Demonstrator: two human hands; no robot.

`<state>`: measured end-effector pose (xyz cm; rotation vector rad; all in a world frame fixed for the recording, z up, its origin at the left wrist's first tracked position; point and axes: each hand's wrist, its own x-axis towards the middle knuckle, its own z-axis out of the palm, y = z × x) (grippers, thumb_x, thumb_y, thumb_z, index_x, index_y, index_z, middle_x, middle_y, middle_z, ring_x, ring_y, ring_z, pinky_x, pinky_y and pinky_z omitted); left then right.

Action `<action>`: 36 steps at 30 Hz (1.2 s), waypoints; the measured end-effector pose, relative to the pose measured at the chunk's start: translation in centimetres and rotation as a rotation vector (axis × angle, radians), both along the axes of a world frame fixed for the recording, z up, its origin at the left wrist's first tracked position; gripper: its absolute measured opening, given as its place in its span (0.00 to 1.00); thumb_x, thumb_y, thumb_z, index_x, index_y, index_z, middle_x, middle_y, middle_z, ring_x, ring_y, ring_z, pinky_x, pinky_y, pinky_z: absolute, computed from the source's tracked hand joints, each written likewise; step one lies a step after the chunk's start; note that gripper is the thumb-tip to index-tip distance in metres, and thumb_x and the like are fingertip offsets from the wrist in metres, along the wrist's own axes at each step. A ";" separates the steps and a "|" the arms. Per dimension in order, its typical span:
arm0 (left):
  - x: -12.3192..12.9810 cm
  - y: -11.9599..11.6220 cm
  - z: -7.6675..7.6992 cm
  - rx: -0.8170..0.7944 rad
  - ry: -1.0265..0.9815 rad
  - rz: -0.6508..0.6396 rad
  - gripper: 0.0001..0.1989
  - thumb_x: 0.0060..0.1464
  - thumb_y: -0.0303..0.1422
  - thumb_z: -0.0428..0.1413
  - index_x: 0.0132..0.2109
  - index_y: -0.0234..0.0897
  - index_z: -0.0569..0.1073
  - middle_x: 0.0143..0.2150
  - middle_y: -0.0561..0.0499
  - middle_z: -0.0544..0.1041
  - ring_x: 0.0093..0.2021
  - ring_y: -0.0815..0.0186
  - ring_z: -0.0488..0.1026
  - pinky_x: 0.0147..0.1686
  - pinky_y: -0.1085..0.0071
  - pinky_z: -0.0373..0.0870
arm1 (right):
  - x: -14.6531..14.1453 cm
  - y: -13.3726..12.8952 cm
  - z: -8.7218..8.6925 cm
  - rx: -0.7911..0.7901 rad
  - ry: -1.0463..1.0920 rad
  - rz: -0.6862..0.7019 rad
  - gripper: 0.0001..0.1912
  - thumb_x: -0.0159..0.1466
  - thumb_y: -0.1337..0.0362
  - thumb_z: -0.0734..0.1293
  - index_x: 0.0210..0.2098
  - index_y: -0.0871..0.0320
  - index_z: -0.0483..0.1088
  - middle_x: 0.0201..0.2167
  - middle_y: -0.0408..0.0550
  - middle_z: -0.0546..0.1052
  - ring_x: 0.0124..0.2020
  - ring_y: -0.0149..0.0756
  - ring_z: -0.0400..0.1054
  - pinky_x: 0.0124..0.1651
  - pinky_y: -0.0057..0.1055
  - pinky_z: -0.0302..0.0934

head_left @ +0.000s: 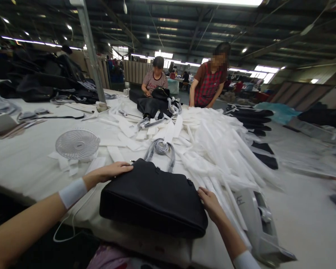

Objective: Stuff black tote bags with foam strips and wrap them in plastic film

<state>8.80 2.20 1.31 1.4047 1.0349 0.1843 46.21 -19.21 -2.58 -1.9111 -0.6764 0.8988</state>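
Observation:
A black handbag lies tilted at the table's front edge, its base toward me. Its handles, wrapped in grey film, stretch away across the table from its far side. At the bag's upper left corner my left hand grips the edge, fingers over the top and thumb hidden. My right hand holds the right side, with its fingertips at the edge near a small metal fitting. Both wrists wear white bands.
A round fan stands on the left with a white cable. White foam sheets and wrap pile up behind and right of the bag. At right is a grey tape dispenser. Two people work across the table, near another black bag.

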 end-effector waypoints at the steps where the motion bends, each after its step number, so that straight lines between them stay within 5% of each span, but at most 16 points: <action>1: 1.4 0.7 0.2 0.180 0.066 0.004 0.36 0.45 0.52 0.61 0.57 0.35 0.71 0.51 0.41 0.77 0.50 0.51 0.74 0.50 0.63 0.69 | 0.1 0.3 -0.1 -0.011 0.014 0.020 0.20 0.53 0.53 0.68 0.38 0.62 0.76 0.33 0.53 0.80 0.40 0.48 0.75 0.42 0.40 0.69; 3: 5.2 1.8 0.6 0.465 0.102 -0.097 0.35 0.49 0.50 0.58 0.59 0.34 0.68 0.50 0.41 0.78 0.49 0.51 0.74 0.50 0.63 0.68 | 0.1 1.0 -0.3 -0.030 0.034 0.037 0.18 0.51 0.55 0.68 0.36 0.61 0.77 0.31 0.51 0.81 0.37 0.47 0.75 0.41 0.39 0.69; 5: 10.0 2.3 0.6 0.575 0.026 -0.327 0.30 0.55 0.47 0.53 0.59 0.32 0.69 0.51 0.41 0.77 0.49 0.53 0.74 0.50 0.65 0.67 | 0.2 1.6 -0.5 -0.031 0.028 0.021 0.19 0.51 0.56 0.67 0.37 0.61 0.77 0.33 0.51 0.81 0.38 0.47 0.75 0.42 0.40 0.69; 10: 21.7 1.3 -2.1 0.540 -0.029 -0.658 0.27 0.56 0.42 0.54 0.59 0.32 0.68 0.60 0.40 0.71 0.51 0.58 0.74 0.50 0.69 0.67 | 0.7 1.9 -0.7 -0.013 -0.021 -0.016 0.22 0.50 0.54 0.67 0.41 0.61 0.77 0.40 0.53 0.81 0.46 0.51 0.74 0.52 0.43 0.66; 14: 26.6 0.5 -5.5 0.511 0.037 -0.778 0.20 0.54 0.41 0.56 0.48 0.31 0.75 0.46 0.40 0.78 0.40 0.58 0.76 0.42 0.68 0.69 | 1.0 1.3 -1.0 0.012 0.024 0.019 0.26 0.53 0.50 0.66 0.45 0.61 0.76 0.39 0.54 0.81 0.46 0.53 0.74 0.53 0.48 0.66; 18: 27.5 0.8 -6.6 0.560 0.041 -0.760 0.16 0.51 0.43 0.58 0.38 0.33 0.75 0.38 0.42 0.78 0.42 0.54 0.74 0.39 0.66 0.66 | 1.2 0.8 -1.5 0.020 0.013 0.021 0.28 0.53 0.47 0.67 0.45 0.61 0.76 0.42 0.56 0.80 0.50 0.54 0.72 0.55 0.49 0.64; 25: 26.2 2.1 -2.3 0.504 -0.074 -0.632 0.15 0.55 0.45 0.54 0.33 0.36 0.71 0.27 0.54 0.70 0.30 0.66 0.69 0.27 0.72 0.60 | 2.1 0.9 0.4 0.017 -0.121 -0.051 0.28 0.53 0.43 0.68 0.44 0.57 0.79 0.47 0.53 0.79 0.55 0.54 0.68 0.63 0.48 0.57; 28: 25.6 2.0 -1.4 0.334 -0.154 -0.541 0.14 0.54 0.44 0.53 0.35 0.36 0.70 0.24 0.56 0.68 0.25 0.68 0.67 0.25 0.73 0.61 | -0.2 2.1 1.4 0.056 -0.078 0.137 0.29 0.60 0.41 0.63 0.46 0.56 0.77 0.49 0.53 0.78 0.54 0.51 0.68 0.60 0.45 0.60; 32: 25.1 1.4 -2.4 0.292 -0.138 -0.489 0.10 0.50 0.38 0.56 0.29 0.35 0.69 0.21 0.56 0.66 0.23 0.69 0.64 0.25 0.72 0.59 | -5.0 3.6 0.5 0.123 0.125 0.481 0.32 0.63 0.37 0.59 0.53 0.53 0.73 0.55 0.50 0.73 0.58 0.47 0.64 0.64 0.44 0.54; 36: 25.3 1.9 -3.7 0.301 -0.082 -0.411 0.10 0.51 0.37 0.53 0.27 0.36 0.67 0.19 0.57 0.63 0.22 0.69 0.61 0.24 0.72 0.56 | -6.5 3.9 0.8 0.073 0.482 0.512 0.41 0.61 0.32 0.53 0.60 0.53 0.66 0.60 0.50 0.69 0.64 0.44 0.56 0.69 0.44 0.42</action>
